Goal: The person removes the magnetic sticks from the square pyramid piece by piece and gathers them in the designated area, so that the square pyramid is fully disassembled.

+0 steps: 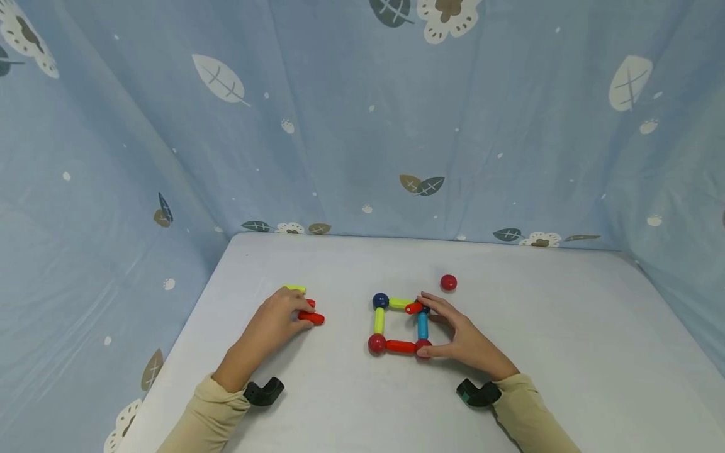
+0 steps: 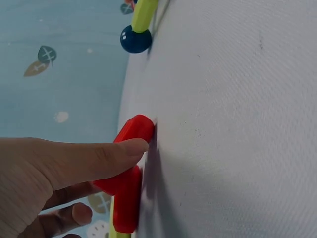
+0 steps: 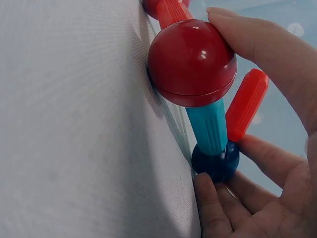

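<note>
On the white table lies a square of toy building rods and balls: two yellow-green rods [image 1: 379,321], a blue rod [image 1: 423,326] and a red rod [image 1: 401,346], with balls at its corners. Another red rod [image 3: 247,105] stands up from the dark blue ball [image 3: 216,160] at the far right corner. My right hand [image 1: 466,340] spans the square's right side, thumb on the near red ball [image 3: 192,63], fingers round the dark blue ball. Over to the left, my left hand [image 1: 277,319] pinches a loose red rod [image 2: 134,129]. A second red rod [image 2: 127,201] lies beside it.
A loose red ball [image 1: 449,282] sits behind the square. Just beyond my left hand lies a loose yellow-green rod [image 1: 296,289]. Blue patterned cloth [image 1: 340,126] hangs around the back and sides of the table [image 1: 340,402].
</note>
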A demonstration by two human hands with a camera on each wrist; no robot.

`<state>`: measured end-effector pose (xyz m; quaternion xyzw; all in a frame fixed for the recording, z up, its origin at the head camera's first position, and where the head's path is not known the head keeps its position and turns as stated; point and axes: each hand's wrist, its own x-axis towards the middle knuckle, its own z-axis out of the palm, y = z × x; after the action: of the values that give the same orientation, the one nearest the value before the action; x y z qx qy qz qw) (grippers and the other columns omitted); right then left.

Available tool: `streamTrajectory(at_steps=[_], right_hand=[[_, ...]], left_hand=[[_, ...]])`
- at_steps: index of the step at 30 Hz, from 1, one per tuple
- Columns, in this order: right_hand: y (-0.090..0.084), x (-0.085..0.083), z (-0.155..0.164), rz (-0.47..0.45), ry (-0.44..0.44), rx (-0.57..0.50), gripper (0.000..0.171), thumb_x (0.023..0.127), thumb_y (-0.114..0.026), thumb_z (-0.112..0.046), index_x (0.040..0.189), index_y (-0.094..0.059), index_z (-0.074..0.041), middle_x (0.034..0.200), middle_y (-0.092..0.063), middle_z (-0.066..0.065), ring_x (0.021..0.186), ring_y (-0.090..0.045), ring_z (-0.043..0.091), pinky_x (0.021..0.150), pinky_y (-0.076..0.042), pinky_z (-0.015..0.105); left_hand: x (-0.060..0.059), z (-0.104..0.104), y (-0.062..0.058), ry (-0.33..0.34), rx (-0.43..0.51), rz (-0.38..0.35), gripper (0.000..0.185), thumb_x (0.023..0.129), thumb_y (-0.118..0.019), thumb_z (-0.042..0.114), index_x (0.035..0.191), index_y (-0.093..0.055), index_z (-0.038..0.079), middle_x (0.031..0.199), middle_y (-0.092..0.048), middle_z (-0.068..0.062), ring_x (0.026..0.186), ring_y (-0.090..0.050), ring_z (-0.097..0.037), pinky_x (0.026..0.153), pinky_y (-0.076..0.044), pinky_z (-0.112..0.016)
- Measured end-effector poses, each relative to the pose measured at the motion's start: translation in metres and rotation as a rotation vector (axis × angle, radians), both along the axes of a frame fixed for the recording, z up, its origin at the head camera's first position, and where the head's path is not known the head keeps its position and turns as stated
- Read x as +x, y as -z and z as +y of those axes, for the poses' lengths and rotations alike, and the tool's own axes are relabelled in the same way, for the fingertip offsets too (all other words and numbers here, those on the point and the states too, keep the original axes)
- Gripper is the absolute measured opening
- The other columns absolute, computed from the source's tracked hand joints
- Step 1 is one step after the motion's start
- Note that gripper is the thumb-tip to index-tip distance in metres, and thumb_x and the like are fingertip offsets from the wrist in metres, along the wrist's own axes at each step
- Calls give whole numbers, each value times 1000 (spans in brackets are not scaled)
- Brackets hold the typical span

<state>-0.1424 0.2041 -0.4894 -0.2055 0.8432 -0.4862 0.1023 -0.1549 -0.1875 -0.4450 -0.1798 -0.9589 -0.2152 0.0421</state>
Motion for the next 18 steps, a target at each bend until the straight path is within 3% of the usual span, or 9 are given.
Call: streamTrajectory(at_steps=[6,18], right_hand=[[-1,0,0,-1,2,3,94,79,-91,-34,158,-42,-19,168,-33,9,149,-41,36,113,-45,48],[0,0,0,6,4,-3,93,80,-90,-33,158,-43,-17,167,-34,9,149,-41,36,112,-47,44]], left_hand=[[-1,-1,2,-19,-27,-4,22,74,-93,14,94,-83,11,107,-77,-7,119,-65,-31,92,-57,-46],[-3,-3,5,-10,-36,-36,20,74,-92,10,92,-82,10,103,-75,-9,107,-66,-28,90,-57,-46]])
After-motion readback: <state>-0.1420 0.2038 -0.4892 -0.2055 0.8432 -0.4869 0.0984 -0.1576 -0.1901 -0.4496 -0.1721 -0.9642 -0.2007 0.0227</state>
